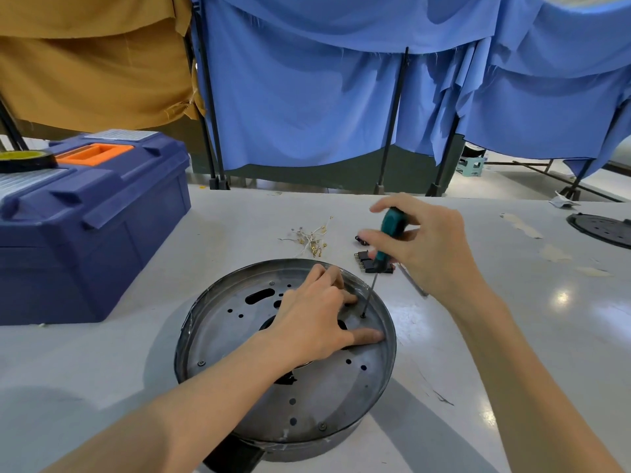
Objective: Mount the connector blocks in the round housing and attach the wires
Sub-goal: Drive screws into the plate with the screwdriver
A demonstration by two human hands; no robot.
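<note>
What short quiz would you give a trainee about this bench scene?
1. True or false: the right hand grips a green-handled screwdriver.
2. Where is the screwdriver's tip? A) at a hole in the floor of the round housing B) on the housing's rim C) held clear above the housing
3. Fill in: the black connector block lies ____ the housing, on the table.
Key: 1 true; 2 A; 3 outside.

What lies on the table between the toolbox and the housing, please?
Only bare table lies between the toolbox and the housing, as the head view shows.
</note>
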